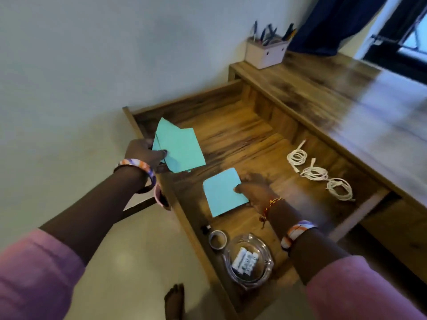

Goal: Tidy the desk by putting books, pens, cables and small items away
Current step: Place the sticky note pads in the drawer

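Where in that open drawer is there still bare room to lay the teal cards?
The drawer floor is bare at the far end, between the left hand and the coiled cables. The near end is crowded: tape roll, glass dish, and the right hand with its card.

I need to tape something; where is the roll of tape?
The grey roll of tape lies in the open wooden drawer, near its front, beside the clear glass dish.

A dark blue curtain (342, 21) is hanging behind the desk's far end — beside it, a dark-framed glass door (406, 35) is showing.
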Motion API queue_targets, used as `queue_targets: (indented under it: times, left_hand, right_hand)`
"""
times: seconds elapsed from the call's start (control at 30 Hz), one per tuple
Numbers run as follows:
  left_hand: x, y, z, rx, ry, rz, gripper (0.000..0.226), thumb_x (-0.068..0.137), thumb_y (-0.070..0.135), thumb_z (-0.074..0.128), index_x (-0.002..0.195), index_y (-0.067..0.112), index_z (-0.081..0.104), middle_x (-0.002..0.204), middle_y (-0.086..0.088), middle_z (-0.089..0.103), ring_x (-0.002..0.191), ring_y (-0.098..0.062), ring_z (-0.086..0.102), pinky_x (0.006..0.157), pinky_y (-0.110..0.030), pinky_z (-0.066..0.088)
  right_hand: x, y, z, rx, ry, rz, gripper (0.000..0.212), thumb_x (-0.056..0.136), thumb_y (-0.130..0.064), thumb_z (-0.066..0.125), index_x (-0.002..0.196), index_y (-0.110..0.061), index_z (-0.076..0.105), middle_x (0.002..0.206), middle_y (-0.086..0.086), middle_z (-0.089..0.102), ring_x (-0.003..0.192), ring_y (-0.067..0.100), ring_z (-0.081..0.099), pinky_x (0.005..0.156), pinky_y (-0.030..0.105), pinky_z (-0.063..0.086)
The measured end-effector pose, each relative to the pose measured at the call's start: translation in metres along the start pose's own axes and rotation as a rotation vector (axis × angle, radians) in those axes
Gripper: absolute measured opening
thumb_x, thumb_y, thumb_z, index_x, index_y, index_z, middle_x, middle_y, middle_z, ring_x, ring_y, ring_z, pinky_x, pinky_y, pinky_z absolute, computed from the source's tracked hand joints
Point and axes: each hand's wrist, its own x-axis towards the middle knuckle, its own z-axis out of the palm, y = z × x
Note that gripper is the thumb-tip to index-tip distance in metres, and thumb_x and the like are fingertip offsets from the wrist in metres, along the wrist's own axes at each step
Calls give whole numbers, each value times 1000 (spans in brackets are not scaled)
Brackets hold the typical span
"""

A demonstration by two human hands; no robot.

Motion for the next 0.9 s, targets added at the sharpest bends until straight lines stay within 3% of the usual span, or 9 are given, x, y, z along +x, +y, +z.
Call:
queue_targets:
  times: [0.13,0.2,0.3,0.43,0.5,0.57,0.63,0.73,0.9]
  left_hand:
    - [33,-2,-7,101,-44,30,38,88,0,57,125,-3,53,124,-18,60,103,-34,63,74,-34,56]
    - [45,3,-7,122,-85,37,39,87,2,58,126,-2,53,125,-18,60,102,-33,64,82,-40,54]
    - [63,8,-4,149,-151,51,41,88,4,59,128,-1,52,125,-16,60,103,-32,64,77,-36,53]
    - [76,11,0,149,-256,43,41,86,2,59,126,-4,52,126,-17,60,103,-31,64,75,-35,54]
    - [80,14,1,160,-308,21,40,86,1,59,125,-5,52,125,-17,60,98,-27,64,71,-31,55]
    - [85,15,3,151,-363,-18,38,85,1,60,122,-5,54,121,-18,62,86,-22,64,62,-27,57]
    - [86,17,5,112,-436,-63,36,85,0,60,120,-4,55,114,-16,63,76,-18,62,48,-19,55]
    - [87,16,15,117,-486,-46,33,88,2,56,121,-4,54,107,-11,61,76,-16,61,45,-14,53]
    - [96,1,26,168,-275,20,35,97,17,44,129,3,49,129,-10,55,115,-31,56,98,-41,47]
  right_hand:
    - [30,19,39,-193,-79,71,21,77,10,60,66,-7,55,83,17,60,67,22,55,55,25,40]
    - [38,23,51,-287,-59,77,7,79,2,64,84,1,60,98,21,61,83,25,57,61,28,42]
    - [39,24,59,-621,-8,-10,39,83,-14,63,117,3,54,126,19,54,114,29,51,86,29,40]
    - [34,18,63,-769,-13,-116,56,80,-24,70,127,-3,47,132,14,48,122,27,44,97,31,37]
    - [34,7,61,-571,98,-169,59,75,-26,75,125,-5,51,119,11,55,110,20,51,93,30,43]
    - [33,-17,57,-67,101,-192,40,80,-28,70,112,-5,59,98,7,59,85,12,55,76,24,46]
    - [34,-37,54,374,-23,-89,34,88,-35,58,114,-12,57,103,6,64,91,16,60,83,31,49]
    - [39,-56,57,596,-100,4,35,95,-31,46,124,-11,49,118,12,64,106,27,62,90,39,51]
    - [42,-76,85,792,-13,93,31,100,-11,35,126,3,43,127,23,55,103,31,58,84,40,49]
